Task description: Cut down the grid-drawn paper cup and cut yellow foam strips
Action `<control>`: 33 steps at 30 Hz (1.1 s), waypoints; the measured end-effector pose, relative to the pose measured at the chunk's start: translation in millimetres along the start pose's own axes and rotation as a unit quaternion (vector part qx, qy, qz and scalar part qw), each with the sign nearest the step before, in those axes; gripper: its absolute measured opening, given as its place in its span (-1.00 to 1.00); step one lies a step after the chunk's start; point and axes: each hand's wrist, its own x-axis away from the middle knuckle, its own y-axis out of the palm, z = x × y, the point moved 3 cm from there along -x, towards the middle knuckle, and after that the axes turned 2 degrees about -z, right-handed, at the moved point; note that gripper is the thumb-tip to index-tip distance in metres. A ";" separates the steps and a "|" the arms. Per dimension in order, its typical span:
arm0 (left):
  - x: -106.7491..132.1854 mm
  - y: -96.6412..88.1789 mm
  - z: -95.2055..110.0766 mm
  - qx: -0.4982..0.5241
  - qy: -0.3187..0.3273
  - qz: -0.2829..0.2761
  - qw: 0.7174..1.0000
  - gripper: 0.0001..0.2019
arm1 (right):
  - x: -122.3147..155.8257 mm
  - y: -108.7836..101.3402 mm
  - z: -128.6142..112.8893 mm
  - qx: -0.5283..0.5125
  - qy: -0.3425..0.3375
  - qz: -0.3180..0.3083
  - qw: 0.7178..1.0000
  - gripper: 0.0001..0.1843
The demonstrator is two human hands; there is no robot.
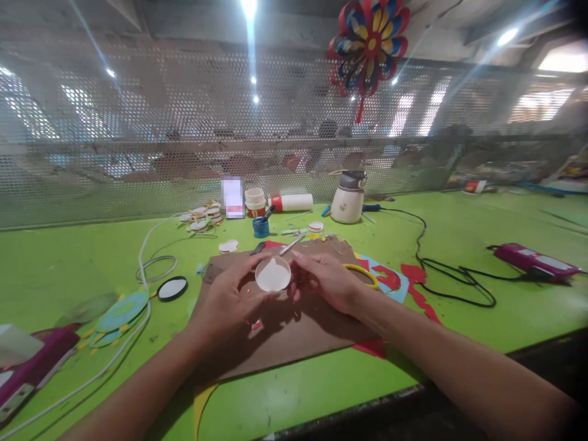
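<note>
1. Green table [459, 233], wide and bright.
2. Brown cardboard sheet [294, 334] lies near the front edge, over red paper scraps [390, 278].
3. White cable [147, 306] runs along the left; black cable [452, 269] along the right.
4. Cream pot [348, 199], possibly a glue heater, stands at the back.

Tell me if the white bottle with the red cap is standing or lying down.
Lying down: the bottle rests lengthwise on the green table, its red cap pointing left toward the cups.
</note>
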 end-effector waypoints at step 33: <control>3.1 8.6 10.7 0.030 -0.014 -0.006 0.999 -0.43 | 8.5 15.9 -4.2 -0.093 0.012 0.004 0.996 -0.61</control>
